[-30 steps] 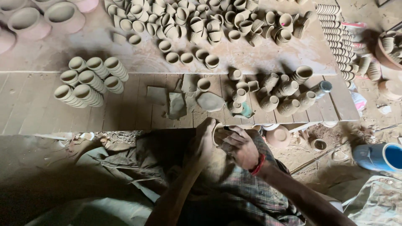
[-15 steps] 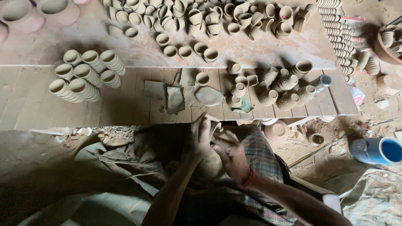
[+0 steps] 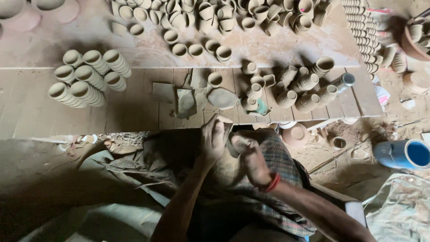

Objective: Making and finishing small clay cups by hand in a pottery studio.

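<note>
Head view looks straight down on a person sitting at the edge of a low wooden board (image 3: 134, 114), both hands meeting at lower centre of the frame over a checked cloth (image 3: 277, 166) on the lap. Left hand (image 3: 214, 140) is cupped, fingers curled round a clay cup (image 3: 227, 133) whose pale rim shows just beside the palm. Right hand (image 3: 251, 157), with a red band (image 3: 271, 183) at the wrist, is half closed, its fingertips pressed against the same cup; whether it pinches a tool I cannot tell. On the board above the hands lie flat clay scraps (image 3: 186, 102) and a round clay disc (image 3: 222, 98). At centre left are stacked cups (image 3: 87, 77) lying on their sides in rows. Right of centre stands a huddle of ribbed cups (image 3: 301, 87), some tipped over. Across the top of the frame, many small cups (image 3: 215, 18) sit mouth-up on dusty ground. At the right edge, low down, a blue bucket (image 3: 403, 154) lies on the earth, well apart from the hands.
</note>
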